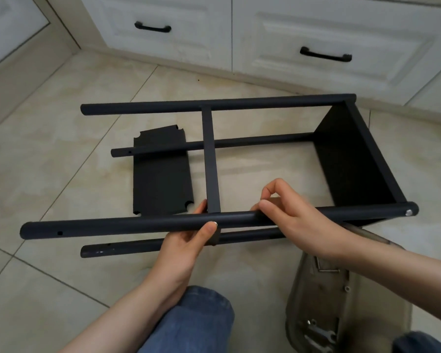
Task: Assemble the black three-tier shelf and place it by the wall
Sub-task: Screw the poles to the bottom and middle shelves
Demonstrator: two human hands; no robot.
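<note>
Shelf frame [265, 104] lies on its side on the floor [61, 149] in front of the white cabinets [316, 34], prob. b/c the pole joints are easier to reach that way. End panel [349, 159] is already fixed at the right; a screw [408, 213] shows in the pole end there. Middle panel [210, 154] sits edge-on between the poles. Third, loose panel [161, 179] lies flat on the floor under the frame, not yet fitted.

Left hand [186, 248] grasps the near pole [112, 224] right at the middle panel's joint, thumb on the front, fingers behind, likely to hold pole & panel lined up. Right hand [295, 217] lies over the same pole just beside it, thumb along the pole, forefinger curled. Can't tell if it pinches a small part or grips anything.

Judgement: approx. two tiers in, middle joint being set. An open hole [59, 233] near the pole's left end awaits the last panel. Bag [313, 296] w/ metal tools lies by the knee, in easy reach.
</note>
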